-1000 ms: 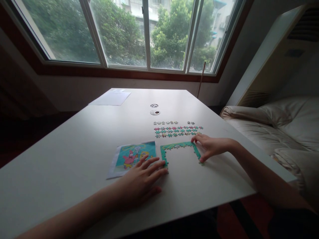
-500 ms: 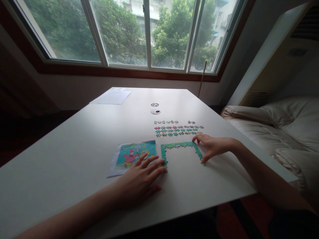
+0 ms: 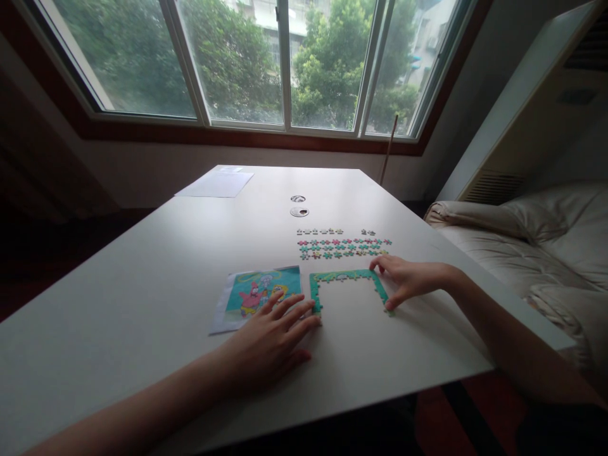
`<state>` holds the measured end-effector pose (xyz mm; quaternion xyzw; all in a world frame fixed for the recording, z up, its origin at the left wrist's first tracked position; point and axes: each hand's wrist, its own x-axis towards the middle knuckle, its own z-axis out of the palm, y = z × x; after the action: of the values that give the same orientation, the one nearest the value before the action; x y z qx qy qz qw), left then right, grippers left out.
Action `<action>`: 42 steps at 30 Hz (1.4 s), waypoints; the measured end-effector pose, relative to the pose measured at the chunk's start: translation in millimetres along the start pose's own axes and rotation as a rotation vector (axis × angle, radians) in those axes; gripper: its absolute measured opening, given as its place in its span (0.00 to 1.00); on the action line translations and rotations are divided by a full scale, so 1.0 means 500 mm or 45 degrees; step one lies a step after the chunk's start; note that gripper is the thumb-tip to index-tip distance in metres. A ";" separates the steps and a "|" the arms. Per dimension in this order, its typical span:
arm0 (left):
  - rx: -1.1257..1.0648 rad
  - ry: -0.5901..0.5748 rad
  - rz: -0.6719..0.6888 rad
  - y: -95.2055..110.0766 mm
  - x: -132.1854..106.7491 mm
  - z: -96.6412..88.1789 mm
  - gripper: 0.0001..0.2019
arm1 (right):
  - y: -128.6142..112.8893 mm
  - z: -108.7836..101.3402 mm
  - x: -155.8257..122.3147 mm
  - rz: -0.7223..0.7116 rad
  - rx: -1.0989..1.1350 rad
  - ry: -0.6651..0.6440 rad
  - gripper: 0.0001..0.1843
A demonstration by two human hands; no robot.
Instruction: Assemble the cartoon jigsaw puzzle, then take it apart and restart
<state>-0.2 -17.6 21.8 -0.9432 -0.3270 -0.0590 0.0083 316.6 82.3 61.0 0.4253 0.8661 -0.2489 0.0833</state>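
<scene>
A green jigsaw puzzle border (image 3: 344, 275) lies on the white table, joined along its far, left and right sides and open toward me. My left hand (image 3: 273, 332) rests with fingers spread, its fingertips touching the border's left side and partly covering a picture sheet (image 3: 249, 294) of cartoon characters. At the right side, my right hand (image 3: 403, 278) spans the border with thumb and fingers apart, the fingers by the far right corner and the thumb near the lower end. Several rows of loose puzzle pieces (image 3: 336, 248) lie just beyond the border.
The white table (image 3: 156, 304) carries white papers (image 3: 216, 184) at its far left. Two round grommets (image 3: 299, 211) sit in its middle. A window (image 3: 247, 63) is beyond, and a cream sofa (image 3: 498, 234) stands to the right.
The whole view has shifted slightly, so everything sits a little more to the right. Both hands keep the same places against the puzzle border.
</scene>
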 end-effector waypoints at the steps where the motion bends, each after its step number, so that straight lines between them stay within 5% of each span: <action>1: 0.022 0.010 -0.017 0.003 -0.001 -0.001 0.19 | 0.000 0.000 0.000 0.001 0.002 0.003 0.44; 10: 0.153 -0.094 -0.356 0.049 -0.024 0.001 0.22 | 0.001 -0.001 0.001 0.016 0.039 -0.004 0.44; 17: 0.156 -0.060 -0.482 0.016 -0.014 0.009 0.24 | 0.006 0.001 0.003 0.031 0.025 -0.025 0.45; 42: 0.270 0.016 -0.588 0.024 -0.015 0.011 0.23 | 0.009 0.002 0.003 -0.020 0.013 -0.013 0.46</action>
<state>1.7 -31.2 15.6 -0.8369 -0.5381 -0.0305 0.0955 319.4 85.2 58.1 0.4176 0.8678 -0.2560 0.0836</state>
